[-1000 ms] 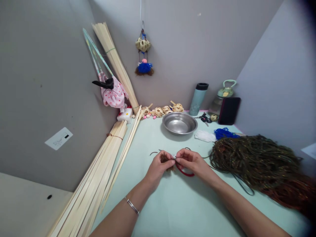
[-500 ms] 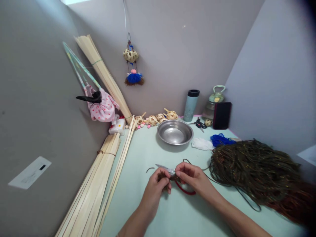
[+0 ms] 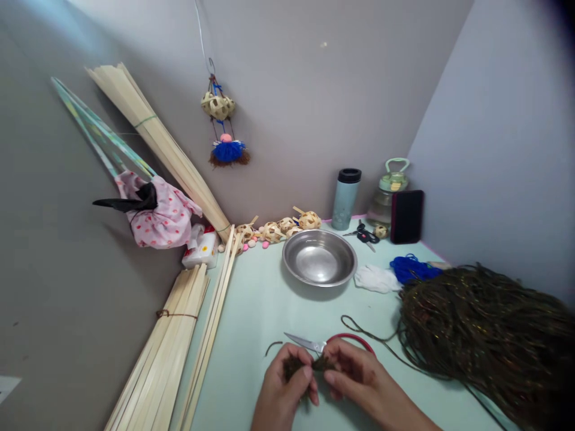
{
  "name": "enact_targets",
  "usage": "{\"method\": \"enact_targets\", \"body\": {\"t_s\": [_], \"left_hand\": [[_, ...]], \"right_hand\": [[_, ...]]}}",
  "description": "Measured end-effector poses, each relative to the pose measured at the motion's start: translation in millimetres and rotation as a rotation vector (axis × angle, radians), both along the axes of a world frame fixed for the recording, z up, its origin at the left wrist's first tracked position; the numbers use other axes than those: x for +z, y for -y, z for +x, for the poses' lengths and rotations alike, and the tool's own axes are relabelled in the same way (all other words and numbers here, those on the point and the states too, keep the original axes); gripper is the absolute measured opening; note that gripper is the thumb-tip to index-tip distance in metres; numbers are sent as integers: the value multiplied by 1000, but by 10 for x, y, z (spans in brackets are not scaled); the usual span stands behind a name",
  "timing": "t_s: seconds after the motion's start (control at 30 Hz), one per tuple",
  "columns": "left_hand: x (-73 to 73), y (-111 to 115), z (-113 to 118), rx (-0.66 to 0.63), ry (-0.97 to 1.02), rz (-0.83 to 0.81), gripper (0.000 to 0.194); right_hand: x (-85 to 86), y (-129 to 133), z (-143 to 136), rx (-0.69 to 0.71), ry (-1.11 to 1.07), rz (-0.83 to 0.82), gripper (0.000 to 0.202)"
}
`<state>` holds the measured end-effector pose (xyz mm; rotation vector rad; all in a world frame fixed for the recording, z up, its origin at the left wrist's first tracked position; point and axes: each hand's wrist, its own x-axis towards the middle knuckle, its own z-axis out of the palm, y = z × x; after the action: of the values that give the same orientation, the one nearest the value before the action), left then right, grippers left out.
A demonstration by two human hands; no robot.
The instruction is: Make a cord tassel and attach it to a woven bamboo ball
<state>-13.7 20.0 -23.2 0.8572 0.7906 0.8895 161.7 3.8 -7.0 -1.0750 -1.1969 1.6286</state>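
My left hand [image 3: 287, 386] pinches a small tuft of dark brown yarn [image 3: 291, 366] between thumb and fingers. My right hand [image 3: 362, 377] is closed on the other end of the same tuft, close beside the left. Just beyond the hands lies a pair of scissors [image 3: 309, 343] with red handles, its blades pointing left and part of it hidden behind the right hand. A short cut piece of yarn [image 3: 272, 345] rests to the left of the blades. From the big heap of dark yarn [image 3: 485, 323] on the right, a loose loop trails toward my right hand.
A steel bowl [image 3: 320, 258] stands beyond the scissors, with white yarn [image 3: 376, 279] and blue yarn [image 3: 413, 268] to its right. Bundled wood strips [image 3: 166, 341] line the left. Woven balls [image 3: 272, 231], a tumbler [image 3: 345, 200], a bottle [image 3: 381, 203] and a phone [image 3: 407, 216] stand along the back.
My view has shifted, and both hands sit lower in it, nearer the table's front. The red scissor handles, earlier below my right hand, now show above it. Both hands keep holding the yarn tuft.
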Motion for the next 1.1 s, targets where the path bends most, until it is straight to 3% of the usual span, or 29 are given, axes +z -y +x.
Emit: {"method": "enact_targets", "body": {"t_s": [0.13,0.3,0.47,0.67,0.8,0.97,1.1], "left_hand": [[26,14,-5,58,-70,70,40],[94,23,3,-34,-99,49,27],[60,38,55,-31,-114,45,27],[-6,38,82,-29,-147,50,28],[36,32,105,18,-138,43,30],[154,37,109,-47,-138,18,36],[140,57,110,-15,-104,0,40]], "right_hand": [[52,8,19,9,57,31,35],[34,62,0,18,-2,37,34],[62,68,-64,12,-26,-9,20],[108,44,-68,-20,34,14,19],[126,72,-66,-11,4,13,20],[40,48,-47,-36,17,12,24],[-29,7,8,-70,5,-10,33]]}}
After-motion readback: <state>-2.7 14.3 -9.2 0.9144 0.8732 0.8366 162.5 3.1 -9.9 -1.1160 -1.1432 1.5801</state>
